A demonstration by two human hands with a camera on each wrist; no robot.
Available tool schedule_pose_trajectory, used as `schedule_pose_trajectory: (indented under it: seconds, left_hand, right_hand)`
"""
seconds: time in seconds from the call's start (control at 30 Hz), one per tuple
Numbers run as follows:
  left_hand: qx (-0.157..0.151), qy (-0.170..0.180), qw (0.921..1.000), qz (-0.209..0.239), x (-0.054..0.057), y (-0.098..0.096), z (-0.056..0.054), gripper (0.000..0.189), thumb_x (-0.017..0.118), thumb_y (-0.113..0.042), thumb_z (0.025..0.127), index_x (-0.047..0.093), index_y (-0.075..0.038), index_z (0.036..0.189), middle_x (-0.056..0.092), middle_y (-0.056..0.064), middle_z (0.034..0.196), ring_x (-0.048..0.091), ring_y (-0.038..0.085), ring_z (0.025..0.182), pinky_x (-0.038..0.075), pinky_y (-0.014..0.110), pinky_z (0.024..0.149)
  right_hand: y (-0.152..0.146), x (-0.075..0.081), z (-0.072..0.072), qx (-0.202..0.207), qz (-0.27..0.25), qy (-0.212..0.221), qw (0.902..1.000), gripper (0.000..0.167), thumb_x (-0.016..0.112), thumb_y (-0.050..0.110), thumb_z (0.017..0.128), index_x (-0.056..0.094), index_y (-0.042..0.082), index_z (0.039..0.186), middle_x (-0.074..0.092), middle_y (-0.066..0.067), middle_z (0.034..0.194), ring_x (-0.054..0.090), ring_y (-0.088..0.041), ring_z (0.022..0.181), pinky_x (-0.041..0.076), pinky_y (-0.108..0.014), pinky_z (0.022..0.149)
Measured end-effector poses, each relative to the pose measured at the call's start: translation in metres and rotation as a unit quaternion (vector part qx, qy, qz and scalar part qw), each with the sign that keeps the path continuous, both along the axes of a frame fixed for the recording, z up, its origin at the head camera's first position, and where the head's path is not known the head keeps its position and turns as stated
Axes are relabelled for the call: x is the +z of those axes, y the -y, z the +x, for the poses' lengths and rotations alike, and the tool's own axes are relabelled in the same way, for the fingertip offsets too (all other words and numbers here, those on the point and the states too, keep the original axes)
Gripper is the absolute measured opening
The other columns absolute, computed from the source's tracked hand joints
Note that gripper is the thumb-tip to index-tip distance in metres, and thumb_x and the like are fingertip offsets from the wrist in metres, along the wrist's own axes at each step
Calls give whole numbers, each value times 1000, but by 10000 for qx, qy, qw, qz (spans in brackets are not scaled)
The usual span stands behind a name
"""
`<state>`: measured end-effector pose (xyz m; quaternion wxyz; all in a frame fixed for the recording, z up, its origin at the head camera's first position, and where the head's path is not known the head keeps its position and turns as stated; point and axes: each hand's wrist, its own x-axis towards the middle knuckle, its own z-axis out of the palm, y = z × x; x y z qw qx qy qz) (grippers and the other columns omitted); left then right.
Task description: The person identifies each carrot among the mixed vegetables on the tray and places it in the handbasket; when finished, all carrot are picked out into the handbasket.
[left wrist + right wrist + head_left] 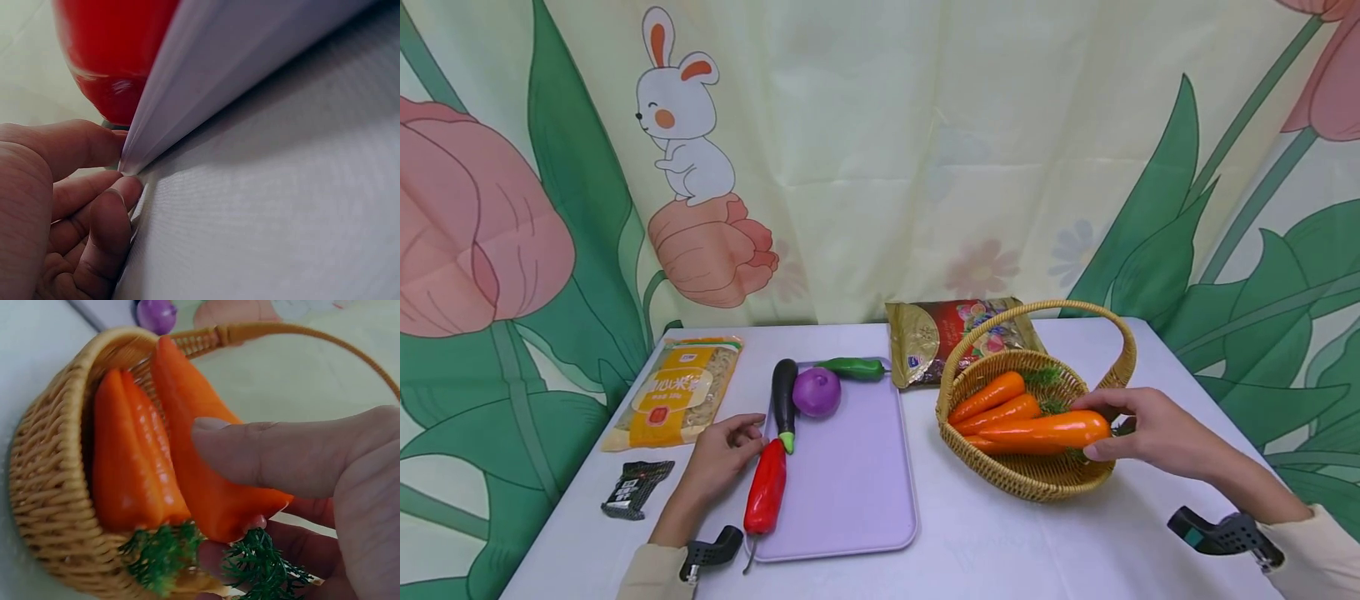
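Observation:
My right hand (pixel 1123 425) pinches a glossy orange carrot (pixel 194 437) near its green-topped end, thumb on one side and fingers behind. This carrot lies over the wicker basket (pixel 1030 487), where several more carrots (pixel 992 397) rest with leafy tops. At the left rim of the lilac tray (pixel 850 500), my left hand (pixel 718 454) has its thumb and curled fingers about the edge, as the left wrist view shows. Close beside it, a red chili pepper (pixel 766 492) lies along that rim. A dark eggplant (pixel 783 400), a purple onion (pixel 817 392) and a green pepper (pixel 853 368) are at the tray's far end.
Left of the tray lie a yellow food bag (pixel 681 392) and a small black packet (pixel 636 490). A red and gold bag (pixel 947 342) sits behind the basket, whose tall handle (pixel 1037 307) arches over it. A printed curtain (pixel 865 167) hangs behind the white table (pixel 1000 558).

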<state>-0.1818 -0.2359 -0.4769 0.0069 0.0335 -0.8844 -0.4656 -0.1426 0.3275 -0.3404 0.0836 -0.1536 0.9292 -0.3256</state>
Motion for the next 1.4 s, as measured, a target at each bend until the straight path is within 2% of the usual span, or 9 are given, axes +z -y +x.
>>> schedule_pose_trajectory:
  seconds: [0.33,0.63,0.87,1.17,1.23,1.4]
  left_hand:
    - [13,34,10000,49,2,-1,1,41,68,-13,92,65,-5,132,63,9,99,55,22,83,53,22,63]
    - [13,61,10000,32,1,0,0,41,69,-14,93,65,-6,133,63,9,100,55,22,84,53,22,63]
    - [38,43,10000,-57,-1,0,0,41,69,-15,92,65,-7,132,63,9,100,55,23,87,52,21,64]
    - [41,35,10000,-80,-2,1,0,41,70,-15,92,65,-7,132,63,9,99,55,23,87,53,21,66]
    - [39,27,10000,-79,-1,1,1,41,70,-15,92,65,-6,132,63,9,99,55,23,87,53,21,66]
    - [-2,30,10000,-56,-1,0,1,41,69,-14,92,65,-6,132,63,9,99,55,23,86,52,21,65]
  right_hand:
    - [2,-18,0,121,216,331,9991,51,85,28,81,69,5,123,68,-2,107,55,-18,88,51,-25,67]
    - [2,-31,3,29,155,120,9998,42,85,29,80,67,9,112,68,1,100,58,-13,89,51,-28,74]
    - [4,-39,4,-40,418,-240,9988,41,86,30,79,75,9,113,71,0,107,58,-19,95,53,-31,80]
    - [10,-43,0,315,958,-494,9937,45,87,30,76,78,4,111,73,1,102,59,-15,90,49,-29,74]
    - [13,-43,-2,320,1086,-455,9925,44,88,29,75,79,4,110,73,1,100,59,-15,87,49,-30,73]
    - [21,-46,-6,-62,1265,4,9920,45,90,32,73,77,6,107,69,1,95,57,-16,84,52,-34,74]
